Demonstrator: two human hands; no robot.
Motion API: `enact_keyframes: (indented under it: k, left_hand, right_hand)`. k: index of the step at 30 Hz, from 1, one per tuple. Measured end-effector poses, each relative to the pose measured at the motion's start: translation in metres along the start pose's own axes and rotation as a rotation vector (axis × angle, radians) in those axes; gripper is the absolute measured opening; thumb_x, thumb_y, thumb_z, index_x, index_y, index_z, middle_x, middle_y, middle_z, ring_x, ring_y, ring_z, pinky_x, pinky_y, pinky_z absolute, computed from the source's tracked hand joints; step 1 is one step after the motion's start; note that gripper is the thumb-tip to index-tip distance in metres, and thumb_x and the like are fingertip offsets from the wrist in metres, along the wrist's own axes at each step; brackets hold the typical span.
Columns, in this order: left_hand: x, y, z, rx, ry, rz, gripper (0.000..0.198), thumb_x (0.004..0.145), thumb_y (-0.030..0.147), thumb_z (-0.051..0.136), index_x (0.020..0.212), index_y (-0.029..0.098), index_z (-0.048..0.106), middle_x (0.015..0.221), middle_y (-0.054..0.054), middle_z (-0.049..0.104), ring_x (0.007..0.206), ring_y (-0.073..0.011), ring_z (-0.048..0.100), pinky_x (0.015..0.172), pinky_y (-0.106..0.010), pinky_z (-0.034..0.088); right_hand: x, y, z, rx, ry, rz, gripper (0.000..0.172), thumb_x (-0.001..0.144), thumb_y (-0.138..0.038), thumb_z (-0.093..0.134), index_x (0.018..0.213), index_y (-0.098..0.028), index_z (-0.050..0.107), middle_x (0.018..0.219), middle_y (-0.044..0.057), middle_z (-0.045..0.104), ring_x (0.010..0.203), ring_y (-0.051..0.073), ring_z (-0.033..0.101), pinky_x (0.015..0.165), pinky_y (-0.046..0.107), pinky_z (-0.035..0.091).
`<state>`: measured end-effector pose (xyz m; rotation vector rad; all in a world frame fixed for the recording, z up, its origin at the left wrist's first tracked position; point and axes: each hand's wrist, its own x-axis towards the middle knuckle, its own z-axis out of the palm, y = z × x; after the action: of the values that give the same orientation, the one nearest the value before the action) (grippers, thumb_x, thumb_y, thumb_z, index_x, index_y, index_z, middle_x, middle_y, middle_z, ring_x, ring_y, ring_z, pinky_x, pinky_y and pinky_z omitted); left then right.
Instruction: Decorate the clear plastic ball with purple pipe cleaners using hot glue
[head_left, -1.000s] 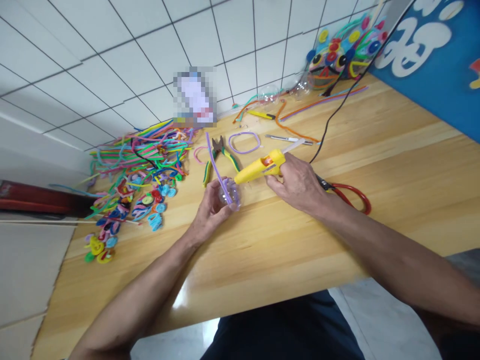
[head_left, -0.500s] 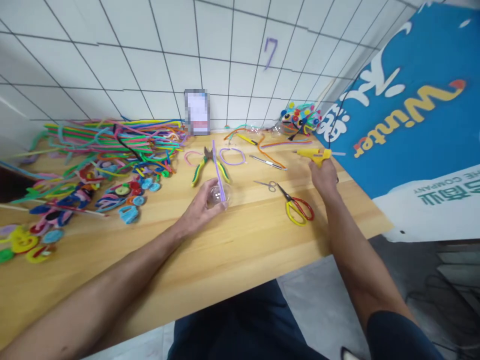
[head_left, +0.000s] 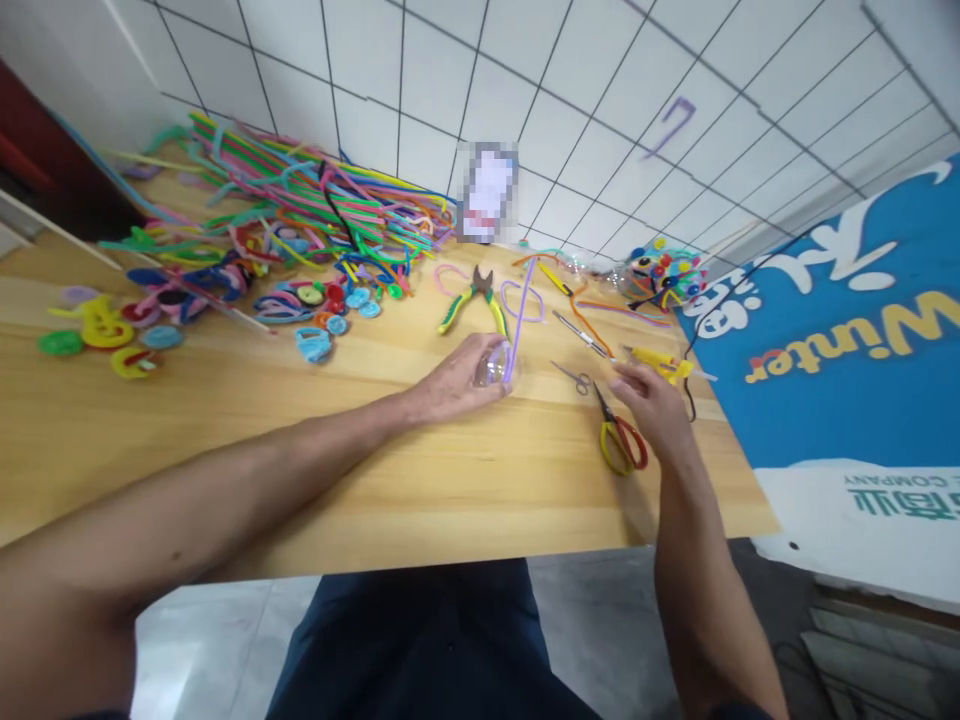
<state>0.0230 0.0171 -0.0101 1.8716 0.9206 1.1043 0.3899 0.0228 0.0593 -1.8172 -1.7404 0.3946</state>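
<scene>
My left hand (head_left: 465, 385) is closed around a clear plastic ball (head_left: 492, 370). A purple pipe cleaner (head_left: 521, 320) rises from the ball, upright along its right side. Beside the yellow hot glue gun (head_left: 660, 362), which lies on the table, my right hand (head_left: 651, 400) hovers with nothing visible in its loosely parted fingers. Red-and-yellow-handled scissors (head_left: 622, 440) are just left of that hand, with small metal scissors (head_left: 576, 380) beyond them. Behind the ball rest green-and-yellow pliers (head_left: 476, 300) and a purple pipe-cleaner loop (head_left: 523, 302).
Bundled pipe cleaners (head_left: 300, 190) and finished coloured pieces (head_left: 180, 290) cover the left side. A phone (head_left: 489, 195) leans against the tiled wall. A pen (head_left: 581, 333), an orange pipe cleaner (head_left: 589, 315) and a decorated ball (head_left: 664, 272) lie toward the back right.
My right hand has let go of the glue gun, leaving it on the table, and moved a little left. My left hand still holds the ball and pipe cleaner. The view has turned left.
</scene>
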Motion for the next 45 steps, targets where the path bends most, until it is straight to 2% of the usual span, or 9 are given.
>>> enact_keyframes:
  k: [3,5,7,9,12,19,29,36,45]
  left_hand:
    - [0.0,0.001,0.001,-0.007,0.005,0.017,0.068,0.094,0.045,0.076,0.154,0.021,0.055,0.15,-0.016,0.066,0.139,-0.0345,0.066,0.123,-0.054,0.054]
    - [0.001,0.002,0.001,-0.01,0.005,0.034,0.067,0.094,0.045,0.076,0.153,0.021,0.055,0.147,-0.016,0.067,0.136,-0.0345,0.067,0.121,-0.054,0.056]
    - [0.003,0.003,0.002,-0.012,0.007,0.054,0.067,0.093,0.045,0.076,0.152,0.02,0.056,0.145,-0.017,0.068,0.135,-0.0351,0.067,0.12,-0.055,0.056]
    - [0.004,0.004,0.003,-0.02,0.014,0.063,0.065,0.093,0.043,0.076,0.15,0.019,0.057,0.143,-0.017,0.068,0.133,-0.0354,0.068,0.118,-0.055,0.057]
    - [0.005,0.006,0.004,-0.022,0.022,0.045,0.058,0.092,0.04,0.074,0.145,0.019,0.058,0.137,-0.016,0.07,0.129,-0.0352,0.069,0.115,-0.055,0.058]
    - [0.005,0.009,0.004,0.004,0.006,0.019,0.064,0.09,0.04,0.075,0.147,0.017,0.055,0.143,-0.02,0.067,0.133,-0.037,0.067,0.117,-0.058,0.056]
    - [0.003,0.006,0.003,-0.038,0.014,0.039,0.063,0.091,0.039,0.077,0.149,0.021,0.057,0.146,-0.016,0.068,0.135,-0.035,0.067,0.12,-0.055,0.056]
    - [0.001,0.005,0.002,-0.043,0.0,0.049,0.065,0.093,0.038,0.076,0.152,0.022,0.055,0.151,-0.017,0.066,0.14,-0.0353,0.066,0.122,-0.056,0.055]
    - [0.0,0.009,0.0,-0.065,-0.011,0.037,0.062,0.094,0.038,0.077,0.151,0.025,0.055,0.16,-0.016,0.063,0.148,-0.0357,0.063,0.126,-0.058,0.052]
  right_hand:
    - [-0.002,-0.062,0.038,0.345,-0.294,-0.162,0.055,0.087,-0.068,0.084,0.127,-0.03,0.086,0.121,0.009,0.082,0.116,0.032,0.076,0.11,0.054,0.058]
    - [0.003,-0.097,0.059,0.471,-0.393,-0.253,0.052,0.085,-0.07,0.088,0.124,-0.035,0.087,0.137,0.006,0.079,0.135,0.032,0.07,0.123,0.053,0.05]
    - [0.007,-0.12,0.072,0.584,-0.469,-0.296,0.049,0.082,-0.071,0.092,0.117,-0.037,0.088,0.152,0.003,0.073,0.153,0.032,0.059,0.133,0.051,0.04]
    - [0.009,-0.129,0.08,0.678,-0.539,-0.29,0.046,0.078,-0.07,0.096,0.108,-0.036,0.088,0.159,0.001,0.07,0.159,0.032,0.054,0.137,0.05,0.036]
    - [0.009,-0.125,0.086,0.775,-0.592,-0.228,0.04,0.074,-0.062,0.102,0.097,-0.033,0.087,0.157,0.002,0.072,0.157,0.033,0.057,0.134,0.051,0.041]
    - [0.011,-0.105,0.094,0.817,-0.475,-0.159,0.041,0.07,-0.06,0.104,0.09,-0.031,0.084,0.14,0.004,0.08,0.146,0.033,0.064,0.124,0.053,0.051]
    - [0.006,-0.112,0.104,0.837,-0.474,-0.123,0.039,0.072,-0.056,0.102,0.087,-0.029,0.078,0.132,0.005,0.082,0.138,0.032,0.069,0.119,0.05,0.055]
    - [0.005,-0.112,0.105,0.8,-0.481,-0.108,0.04,0.074,-0.059,0.098,0.09,-0.029,0.076,0.135,0.005,0.081,0.137,0.032,0.07,0.12,0.051,0.055]
    - [0.005,-0.111,0.109,0.841,-0.469,-0.077,0.04,0.071,-0.057,0.098,0.089,-0.029,0.074,0.129,0.004,0.083,0.123,0.03,0.075,0.113,0.049,0.058]
